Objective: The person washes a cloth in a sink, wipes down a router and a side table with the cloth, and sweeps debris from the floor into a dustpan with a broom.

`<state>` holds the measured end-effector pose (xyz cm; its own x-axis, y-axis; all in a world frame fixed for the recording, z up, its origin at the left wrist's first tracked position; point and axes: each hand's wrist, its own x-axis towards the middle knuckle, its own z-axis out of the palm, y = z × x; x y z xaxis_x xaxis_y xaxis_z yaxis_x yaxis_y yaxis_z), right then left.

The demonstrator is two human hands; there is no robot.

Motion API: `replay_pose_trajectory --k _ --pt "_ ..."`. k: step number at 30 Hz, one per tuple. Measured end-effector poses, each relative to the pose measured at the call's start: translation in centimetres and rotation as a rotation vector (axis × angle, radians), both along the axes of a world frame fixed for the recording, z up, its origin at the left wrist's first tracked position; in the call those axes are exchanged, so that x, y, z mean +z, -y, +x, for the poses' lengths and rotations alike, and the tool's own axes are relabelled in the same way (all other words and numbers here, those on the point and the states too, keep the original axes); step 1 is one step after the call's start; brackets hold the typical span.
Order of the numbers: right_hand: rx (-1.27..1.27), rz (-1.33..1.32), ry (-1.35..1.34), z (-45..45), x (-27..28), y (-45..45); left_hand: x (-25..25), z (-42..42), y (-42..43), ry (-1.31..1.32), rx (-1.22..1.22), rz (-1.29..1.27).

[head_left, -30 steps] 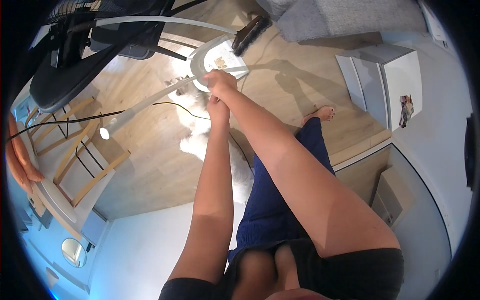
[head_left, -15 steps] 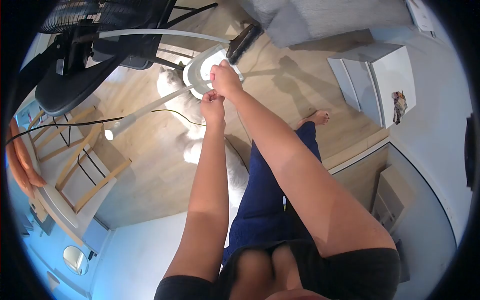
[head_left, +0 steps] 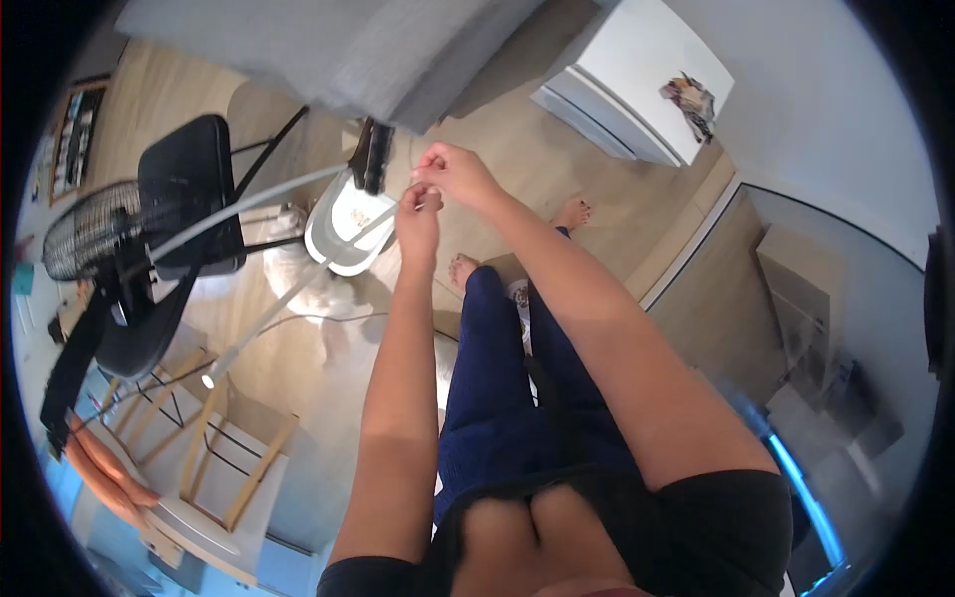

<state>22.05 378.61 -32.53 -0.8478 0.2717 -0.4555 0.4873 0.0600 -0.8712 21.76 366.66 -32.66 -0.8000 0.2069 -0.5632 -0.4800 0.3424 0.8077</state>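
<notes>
My left hand [head_left: 418, 227] and my right hand [head_left: 460, 177] are close together in front of me, fingertips pinched. Whatever lies between the fingers is too small to make out. Below and to the left of them is a white dustpan [head_left: 350, 211] with a grey rim. A long pale pole [head_left: 288, 297] runs from beside my left hand down to the lower left; I cannot tell whether the hand touches it. Close to the dustpan stands a broom head [head_left: 376, 159] with dark bristles, its pale handle [head_left: 239, 211] slanting left.
A white cat [head_left: 308, 289] is on the floor behind the dustpan. To the left are a black fan [head_left: 90, 234], a black chair [head_left: 184, 164] and wooden stool legs [head_left: 259, 473]. Grey upholstery [head_left: 298, 60] is ahead, and a white cabinet [head_left: 637, 70] stands at the upper right.
My view has turned, so the dustpan, broom and chair appear lower and further left. My hands stay close together with fingers pinched. Both my feet now show.
</notes>
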Motion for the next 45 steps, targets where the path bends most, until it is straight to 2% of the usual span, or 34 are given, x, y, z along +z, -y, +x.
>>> replay_pose_trajectory --k 2,4,6,10,14,17,21,23,24,26,27,29,30,32,33,35,36,38,40,44,45 --pt "-0.133 -0.019 0.035 2.5 1.0 -4.6 1.6 1.1 -4.3 -0.057 -0.106 0.022" --pt "-0.392 0.254 -0.194 5.5 1.4 -9.9 2.2 1.4 -8.6 -0.064 -0.279 0.064" --pt "-0.515 0.591 -0.145 9.3 1.0 -16.7 2.1 1.7 -13.0 -0.076 -0.362 0.056" --pt "-0.729 0.899 0.152 16.7 -0.8 -30.5 2.5 2.5 -22.5 -0.005 -0.45 0.058" --pt "-0.725 1.072 0.331 19.4 -0.3 -38.2 2.6 2.8 -30.4 -0.031 -0.502 -0.048" --pt "-0.338 1.259 0.419 21.0 -1.7 -41.7 0.6 2.6 -34.9 -0.167 -0.524 -0.076" --pt "-0.306 1.203 0.397 20.6 -2.4 -43.3 0.2 2.7 -39.0 -0.115 -0.517 -0.087" --pt "-0.663 0.52 0.276 20.6 -1.3 -43.9 0.1 3.0 -40.1 -0.126 -0.504 -0.083" --pt "-0.665 0.515 0.276 20.8 -1.2 -44.1 0.0 2.9 -40.6 -0.138 -0.493 -0.069" --pt "-0.9 -0.11 0.091 21.3 -1.1 -44.6 -0.4 2.5 -41.0 -0.165 -0.49 -0.081" --pt "-0.904 -0.114 0.092 21.8 -1.5 -45.0 -0.7 2.2 -41.1 -0.193 -0.483 -0.087" --pt "-1.072 0.006 0.032 22.9 -2.4 -45.4 -1.5 1.4 -41.2 -0.255 -0.477 -0.129" --pt "-1.076 0.003 0.035 23.2 -3.1 -45.6 -1.9 1.0 -41.2 -0.319 -0.466 -0.168" --pt "-1.206 0.372 0.02 23.2 -3.8 -45.8 -2.4 0.4 -41.3 -0.387 -0.475 -0.179" --pt "-1.21 0.369 0.028 22.9 -3.8 -45.2 -2.4 0.3 -41.3 -0.446 -0.503 -0.223" --pt "-0.878 0.693 0.094 20.9 -3.6 -43.6 -2.8 -0.1 -41.4 -0.505 -0.535 -0.266" --pt "-0.882 0.692 0.096 19.2 -3.8 -42.8 -3.2 -0.3 -41.3 -0.55 -0.522 -0.304" --pt "-0.548 1.118 0.297 16.2 -4.3 -41.6 -4.5 -1.0 -40.8 -0.599 -0.517 -0.34" --pt "-0.561 1.13 0.348 15.4 -6.5 -41.4 -6.4 -2.0 -39.6 -0.63 -0.492 -0.449" --pt "-0.662 1.226 0.542 14.6 -9.2 -42.9 -6.1 -3.1 -39.2 -0.452 -0.512 -0.562" --pt "-0.717 1.223 0.586 13.9 -9.4 -43.7 -5.9 -3.1 -39.3 -0.48 -0.495 -0.553"
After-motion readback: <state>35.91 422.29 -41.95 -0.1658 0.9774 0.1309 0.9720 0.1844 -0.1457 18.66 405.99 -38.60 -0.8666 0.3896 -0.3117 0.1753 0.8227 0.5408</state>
